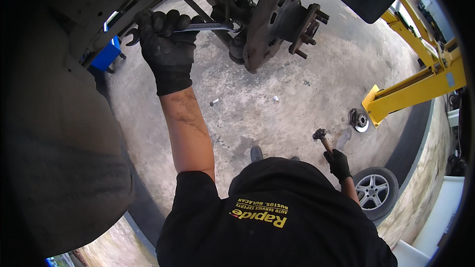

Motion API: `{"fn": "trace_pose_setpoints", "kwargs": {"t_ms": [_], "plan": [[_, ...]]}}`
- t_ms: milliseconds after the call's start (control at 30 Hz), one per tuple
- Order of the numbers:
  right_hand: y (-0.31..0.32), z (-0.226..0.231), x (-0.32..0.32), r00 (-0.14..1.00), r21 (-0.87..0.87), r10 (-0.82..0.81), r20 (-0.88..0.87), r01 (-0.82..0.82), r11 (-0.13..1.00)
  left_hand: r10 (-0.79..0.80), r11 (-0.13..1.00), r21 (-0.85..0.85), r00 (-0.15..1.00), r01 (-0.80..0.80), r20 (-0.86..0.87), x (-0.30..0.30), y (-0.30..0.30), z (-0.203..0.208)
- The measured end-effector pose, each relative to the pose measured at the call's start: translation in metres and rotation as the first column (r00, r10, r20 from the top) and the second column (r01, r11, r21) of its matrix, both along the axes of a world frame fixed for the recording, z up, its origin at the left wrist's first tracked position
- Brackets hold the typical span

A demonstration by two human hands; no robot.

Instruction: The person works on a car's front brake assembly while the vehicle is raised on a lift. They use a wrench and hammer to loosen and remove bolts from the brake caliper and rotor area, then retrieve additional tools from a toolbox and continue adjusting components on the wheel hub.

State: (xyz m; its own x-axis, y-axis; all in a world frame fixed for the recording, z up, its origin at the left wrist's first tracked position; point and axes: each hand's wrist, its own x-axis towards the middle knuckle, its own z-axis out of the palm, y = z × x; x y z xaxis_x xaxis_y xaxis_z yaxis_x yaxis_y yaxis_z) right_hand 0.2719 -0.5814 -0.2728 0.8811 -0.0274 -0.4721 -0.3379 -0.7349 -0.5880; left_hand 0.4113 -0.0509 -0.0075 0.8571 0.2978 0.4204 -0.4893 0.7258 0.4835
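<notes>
My left hand (167, 44), in a black glove, is raised and closed around a combination wrench (210, 27). The open jaw sticks out to the left of my fist, and the ring end sits at a joint beside the steering knuckle (262, 32). Whether the ring is seated on a nut is too small to tell. To the knuckle's right is the wheel hub (308, 32), its bare studs pointing right. Lower right, my black-gloved right hand (338, 165) grips the wooden handle of a hammer (321, 137), its head up and away from the car parts.
The car's dark underbody and fender (64, 133) fill the left side. At right stands a yellow lift post (415, 98). A brake disc or hub part (359, 120) and a wheel (374, 193) lie on the floor. A blue cabinet (105, 56) stands behind my left hand.
</notes>
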Motion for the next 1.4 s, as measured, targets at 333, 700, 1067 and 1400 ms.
{"fn": "trace_pose_setpoints", "kwargs": {"t_ms": [333,700,1067,1400], "plan": [[-0.004,-0.019,-0.007,0.997,-0.058,0.025,-0.072,-0.030,0.998,-0.328,0.938,0.032,0.910,0.346,-0.254,0.060,0.029,-0.037],[-0.009,-0.026,-0.013,0.989,-0.018,0.123,-0.087,-0.125,0.992,0.064,0.994,0.099,0.972,-0.042,-0.226,0.049,0.016,-0.042],[-0.028,-0.036,-0.027,0.986,-0.084,0.144,-0.079,-0.150,0.985,0.630,0.500,0.622,0.746,-0.603,0.217,-0.097,-0.149,-0.053],[-0.010,-0.033,0.004,0.985,0.026,0.009,-0.175,-0.004,1.000,0.655,0.518,0.507,0.701,-0.689,0.283,-0.097,-0.156,-0.047]]}}
